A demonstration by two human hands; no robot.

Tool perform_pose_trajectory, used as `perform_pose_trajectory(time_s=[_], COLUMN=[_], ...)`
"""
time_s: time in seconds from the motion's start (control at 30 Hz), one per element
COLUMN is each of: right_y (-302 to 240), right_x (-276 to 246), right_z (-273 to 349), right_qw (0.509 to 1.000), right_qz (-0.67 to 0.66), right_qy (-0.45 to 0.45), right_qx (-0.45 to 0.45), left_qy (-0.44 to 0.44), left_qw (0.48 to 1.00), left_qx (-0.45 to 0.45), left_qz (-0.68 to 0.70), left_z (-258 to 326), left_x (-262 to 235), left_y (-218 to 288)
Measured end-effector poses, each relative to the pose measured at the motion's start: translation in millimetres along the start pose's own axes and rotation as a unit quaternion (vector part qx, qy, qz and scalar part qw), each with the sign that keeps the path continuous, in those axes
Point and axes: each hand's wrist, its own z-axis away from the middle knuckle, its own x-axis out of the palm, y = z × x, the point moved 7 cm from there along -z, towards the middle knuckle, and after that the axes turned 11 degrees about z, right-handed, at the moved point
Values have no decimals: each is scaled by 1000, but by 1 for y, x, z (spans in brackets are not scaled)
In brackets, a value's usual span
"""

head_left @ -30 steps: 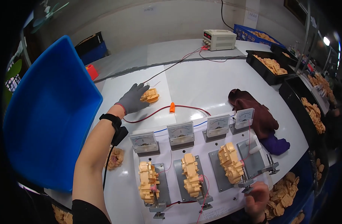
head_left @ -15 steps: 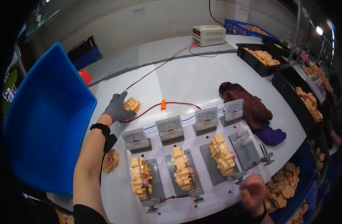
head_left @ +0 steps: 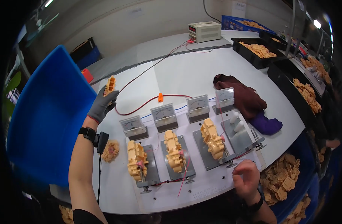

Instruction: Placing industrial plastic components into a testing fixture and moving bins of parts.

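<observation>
My left hand [head_left: 101,102], in a grey glove, grips a tan plastic gearbox housing [head_left: 110,86] and holds it tilted up beside the blue bin [head_left: 51,123]. My bare right hand [head_left: 247,180] is loosely curled at the board's lower right, with nothing visible in its fingers. Just beyond it is a grey test fixture [head_left: 240,136] with white posts and no housing on it. Three other fixtures each carry a tan gearbox, at the left [head_left: 136,159], the middle [head_left: 174,151] and the right [head_left: 213,139]. Analog panel meters [head_left: 164,116] stand behind them.
A tan gearbox [head_left: 110,151] lies near my left forearm. At the back stands a power supply [head_left: 205,31] with red leads. A brown cloth [head_left: 241,93] lies at the right. Black trays [head_left: 258,52] and a blue crate [head_left: 281,179] hold tan parts.
My left hand has picked up the tan housing from the table and carried it up and leftward toward the blue bin. My right hand stays curled near the right fixture. The view has shifted slightly.
</observation>
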Motion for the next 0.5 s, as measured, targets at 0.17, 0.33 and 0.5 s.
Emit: perform_pose_trajectory(time_s=[0.17, 0.33, 0.5], right_y=[4, 8, 4], right_x=[-5, -6, -35], right_z=[6, 6, 0], right_qw=[999, 998, 990], right_qz=[-5, -29, -79], right_qy=[32, 42, 103], right_qx=[-19, -29, -49], left_qy=[-125, -196, -260], left_qw=[944, 911, 869], left_qx=[-25, -27, -80], left_qz=[305, 362, 414], left_z=[79, 146, 191], left_x=[38, 74, 124], left_y=[44, 68, 73])
